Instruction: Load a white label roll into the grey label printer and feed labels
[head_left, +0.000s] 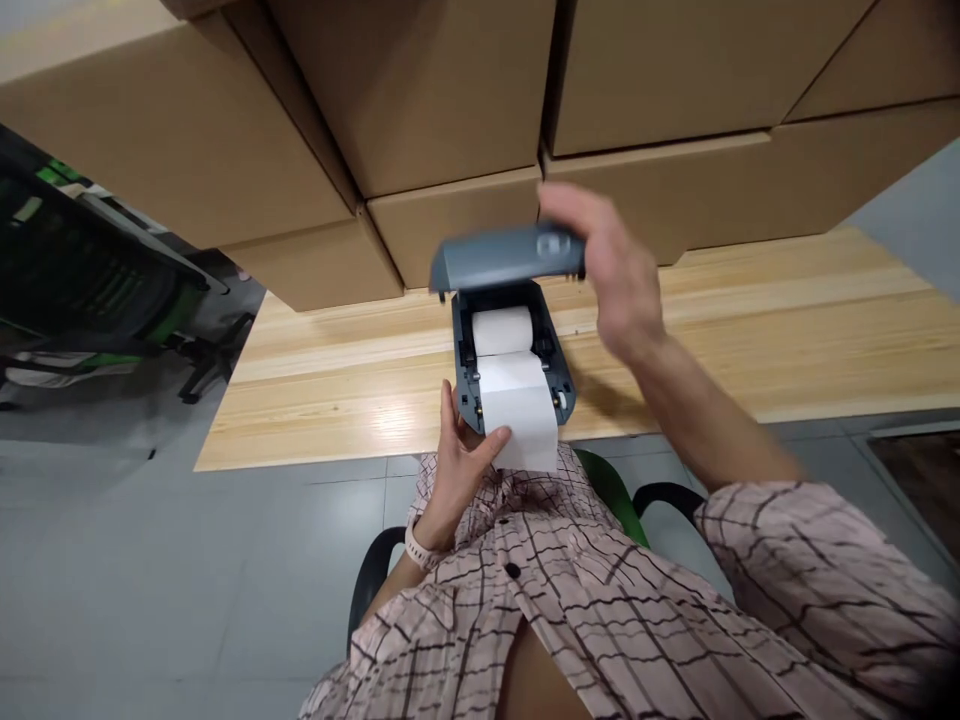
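Note:
A grey label printer point(559, 385) stands at the near edge of a pale wooden table point(750, 320), its lid point(502, 258) raised. Inside lies a white paper roll point(502, 330), and a strip of white paper point(521, 415) runs out over the front. My left hand point(457, 460) pinches the paper's lower left corner between thumb and fingers. My right hand point(615, 275) rests on the right end of the raised lid, fingers curled against it.
Large cardboard boxes point(420, 110) are stacked along the back of the table, close behind the printer. A green and black office chair point(97, 290) stands on the grey floor at the left. I sit on a chair with black armrests point(371, 575).

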